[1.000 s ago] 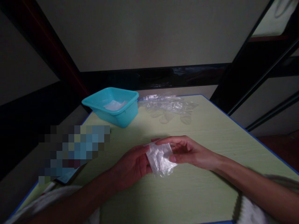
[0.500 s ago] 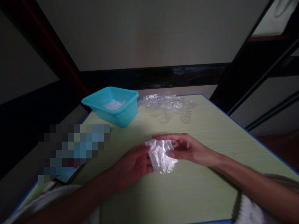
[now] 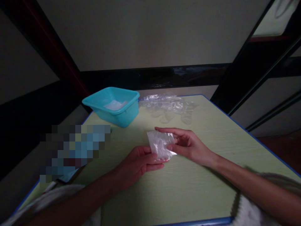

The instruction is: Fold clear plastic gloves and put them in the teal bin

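Observation:
A small folded piece of clear, shiny plastic film point(image 3: 161, 142) is held between both hands above the middle of the table. My left hand point(image 3: 141, 161) grips its lower left part, thumb on top and fingers beneath. On the other side my right hand point(image 3: 189, 144) pinches the right edge, with the thumb on the face and the index finger along the top. Whether the film is a folded bag or a glove I cannot tell. Behind the hands lie several clear plastic gloves point(image 3: 174, 106), spread thin and overlapping.
A turquoise plastic basket point(image 3: 127, 114) with whitish folded film point(image 3: 115, 105) inside stands at the back left. A phone-like device point(image 3: 70, 174), mostly blurred out, lies on the left. The pale wood-grain table point(image 3: 207, 191) has a blue edge, with a wall behind it.
The plastic has risen slightly and looks flatter and more compact, its lower edge pulled up. My left hand has shifted right beneath it, and my right hand has moved up a little.

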A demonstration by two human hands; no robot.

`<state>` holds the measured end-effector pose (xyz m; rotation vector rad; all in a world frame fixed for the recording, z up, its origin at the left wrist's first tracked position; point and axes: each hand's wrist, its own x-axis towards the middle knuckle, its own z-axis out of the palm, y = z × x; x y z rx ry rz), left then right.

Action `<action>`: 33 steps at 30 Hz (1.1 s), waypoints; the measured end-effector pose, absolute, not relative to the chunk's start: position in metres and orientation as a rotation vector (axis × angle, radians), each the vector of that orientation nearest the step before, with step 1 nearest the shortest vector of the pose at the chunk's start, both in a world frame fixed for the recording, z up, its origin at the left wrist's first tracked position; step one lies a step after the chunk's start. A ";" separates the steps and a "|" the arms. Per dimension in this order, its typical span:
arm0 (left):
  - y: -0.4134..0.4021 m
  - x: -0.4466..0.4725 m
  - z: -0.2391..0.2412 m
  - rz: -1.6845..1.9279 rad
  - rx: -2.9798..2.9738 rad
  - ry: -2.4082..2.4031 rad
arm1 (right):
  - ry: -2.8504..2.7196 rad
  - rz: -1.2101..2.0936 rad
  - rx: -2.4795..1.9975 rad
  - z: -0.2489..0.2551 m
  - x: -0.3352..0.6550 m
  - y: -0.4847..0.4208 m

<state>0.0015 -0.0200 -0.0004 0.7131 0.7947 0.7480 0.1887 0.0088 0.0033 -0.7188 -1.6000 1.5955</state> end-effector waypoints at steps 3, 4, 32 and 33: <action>-0.021 0.002 -0.001 0.772 0.687 0.809 | -1.636 1.563 -0.748 0.004 0.186 0.008; -0.021 0.003 -0.001 0.779 0.677 0.807 | -1.641 1.555 -0.759 0.005 0.185 0.008; 0.000 -0.017 0.001 1.079 1.080 0.923 | -1.382 0.910 -0.657 0.043 0.136 0.102; 0.001 -0.018 0.001 1.116 1.126 0.945 | -1.404 0.882 -0.638 0.051 0.134 0.104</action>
